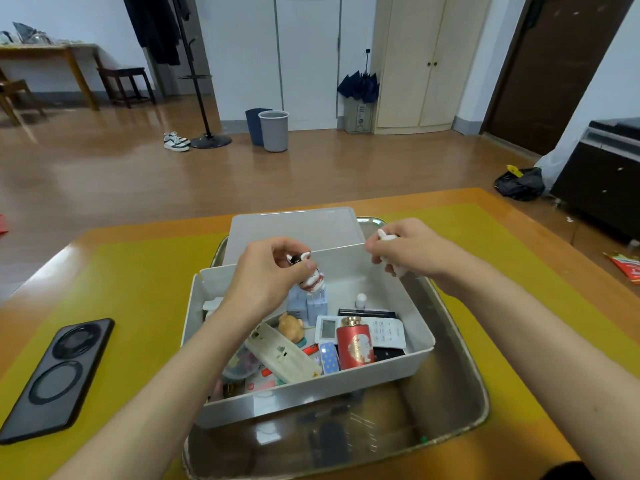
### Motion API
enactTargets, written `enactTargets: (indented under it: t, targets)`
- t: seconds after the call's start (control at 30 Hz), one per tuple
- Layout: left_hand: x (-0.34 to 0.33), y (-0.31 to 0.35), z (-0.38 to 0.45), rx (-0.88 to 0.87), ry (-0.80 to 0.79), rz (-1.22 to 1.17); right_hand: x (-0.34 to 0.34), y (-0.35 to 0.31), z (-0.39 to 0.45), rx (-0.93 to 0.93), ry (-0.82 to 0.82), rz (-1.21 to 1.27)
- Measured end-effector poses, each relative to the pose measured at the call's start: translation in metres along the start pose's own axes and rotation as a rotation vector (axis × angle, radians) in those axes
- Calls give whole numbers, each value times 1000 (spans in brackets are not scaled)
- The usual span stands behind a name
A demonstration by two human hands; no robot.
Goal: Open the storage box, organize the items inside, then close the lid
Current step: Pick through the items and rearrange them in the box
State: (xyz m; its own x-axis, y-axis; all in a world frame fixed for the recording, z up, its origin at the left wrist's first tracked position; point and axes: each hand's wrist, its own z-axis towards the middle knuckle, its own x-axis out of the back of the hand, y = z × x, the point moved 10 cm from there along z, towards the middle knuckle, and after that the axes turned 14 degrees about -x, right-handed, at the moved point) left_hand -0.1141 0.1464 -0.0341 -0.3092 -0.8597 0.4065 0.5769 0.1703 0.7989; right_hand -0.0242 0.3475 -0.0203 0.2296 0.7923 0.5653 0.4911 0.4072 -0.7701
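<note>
The white storage box [420, 332] stands open on a metal tray [460, 386], and its grey lid [294, 228] lies behind it. Above the box's back left, my left hand [266, 275] is shut on a small white, red and black figurine [310, 277]. Over the back right corner, my right hand [412, 251] grips a small white figure [386, 237], mostly hidden by the fingers. Inside the box lie a red canister [355, 342], a cream remote [282, 353], a tan piglet figure [292, 327], a white thermometer display [327, 329], a blue dotted case [329, 356] and several other small items.
A black phone [55, 379] lies face down on the yellow mat [138, 289] left of the tray. The wooden table's edge [519, 202] runs behind. On the floor beyond are two bins [273, 129], a coat stand [207, 140] and shoes [176, 142].
</note>
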Motion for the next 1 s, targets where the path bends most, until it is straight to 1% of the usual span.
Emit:
enactTargets:
  t: [0.07, 0.17, 0.27, 0.37, 0.47, 0.6, 0.7, 0.83, 1.0]
  targets:
    - [-17, 5, 12, -30, -65, 69, 5, 1, 5, 23, 16, 87]
    - [-48, 5, 30, -28, -192, 157, 11, 9, 12, 67, 59, 135]
    - [-67, 1, 46, -12, -241, 202, 14, 21, 20, 70, 87, 128]
    - [-81, -4, 54, 5, -254, 155, 18, 28, 28, 55, 142, 89]
    - [-91, -3, 63, -53, -267, 297, 22, 28, 32, 43, 187, 73]
    - [-110, 4, 68, -135, -332, 452, 30, 28, 37, 22, 185, 161]
    - [-113, 6, 66, -183, -310, 596, 32, 35, 42, 14, 165, 183]
    - [-120, -7, 55, -178, -380, 600, 36, 35, 42, 86, 179, 198]
    - [-118, -5, 52, -241, -362, 644, 38, 23, 39, 182, 217, 141]
